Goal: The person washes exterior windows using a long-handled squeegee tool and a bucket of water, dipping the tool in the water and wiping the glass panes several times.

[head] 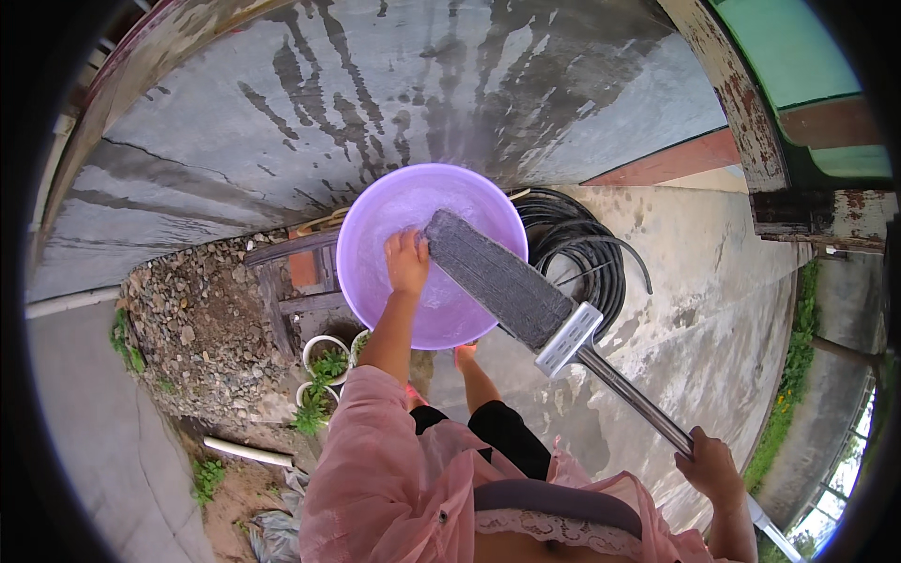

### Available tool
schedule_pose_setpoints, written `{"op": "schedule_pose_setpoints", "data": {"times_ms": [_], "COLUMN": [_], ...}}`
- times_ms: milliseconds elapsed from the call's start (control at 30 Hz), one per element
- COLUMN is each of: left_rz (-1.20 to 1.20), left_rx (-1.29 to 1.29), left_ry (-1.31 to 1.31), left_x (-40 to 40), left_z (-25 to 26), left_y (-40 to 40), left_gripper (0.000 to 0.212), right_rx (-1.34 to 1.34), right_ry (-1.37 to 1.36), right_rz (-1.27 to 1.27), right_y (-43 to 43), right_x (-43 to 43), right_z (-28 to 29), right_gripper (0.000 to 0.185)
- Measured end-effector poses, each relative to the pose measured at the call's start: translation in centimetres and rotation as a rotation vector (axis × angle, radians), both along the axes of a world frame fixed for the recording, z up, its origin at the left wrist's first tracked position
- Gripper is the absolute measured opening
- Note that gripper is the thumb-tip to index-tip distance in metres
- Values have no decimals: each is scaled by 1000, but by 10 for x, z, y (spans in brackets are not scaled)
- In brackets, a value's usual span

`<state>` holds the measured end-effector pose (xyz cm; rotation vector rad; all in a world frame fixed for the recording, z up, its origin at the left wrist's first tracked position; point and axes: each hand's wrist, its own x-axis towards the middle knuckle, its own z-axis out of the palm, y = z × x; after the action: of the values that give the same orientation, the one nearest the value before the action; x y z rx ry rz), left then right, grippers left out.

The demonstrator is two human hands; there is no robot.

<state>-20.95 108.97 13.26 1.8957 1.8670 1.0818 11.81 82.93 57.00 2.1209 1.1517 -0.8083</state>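
A round purple plastic basin (362, 302) with water in it lies before me against the wall. Over its rim rests a flat mop with a dark grey pad (496, 281), fixed in a light plastic head plate (569, 339) on a metal pole (633, 394). My right hand (709, 464) is closed around that pole at the lower right. My left hand (407, 260) is over the basin at the pad's far end, fingers curled; whether they touch or grip the pad cannot be told.
A coil of black hose (598, 281) lies right of the basin. White round pots (325, 352) with plants stand below left, near a heap of gravel (204, 338). A white pipe (248, 452) lies on the soil. The concrete wall (232, 162) has wet streaks.
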Motion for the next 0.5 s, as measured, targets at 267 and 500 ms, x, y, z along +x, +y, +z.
{"op": "schedule_pose_setpoints", "data": {"times_ms": [267, 500], "left_rz": [604, -57], "left_rx": [-1163, -1390], "left_ry": [-1786, -1990], "left_x": [18, 53], "left_z": [2, 104], "left_y": [-40, -145], "left_gripper": [42, 49], "right_rx": [-75, 153], "right_ry": [195, 1006], "right_rz": [-2, -735], "right_y": [-65, -147], "right_x": [14, 1], "right_z": [-63, -131], "right_gripper": [40, 34]}}
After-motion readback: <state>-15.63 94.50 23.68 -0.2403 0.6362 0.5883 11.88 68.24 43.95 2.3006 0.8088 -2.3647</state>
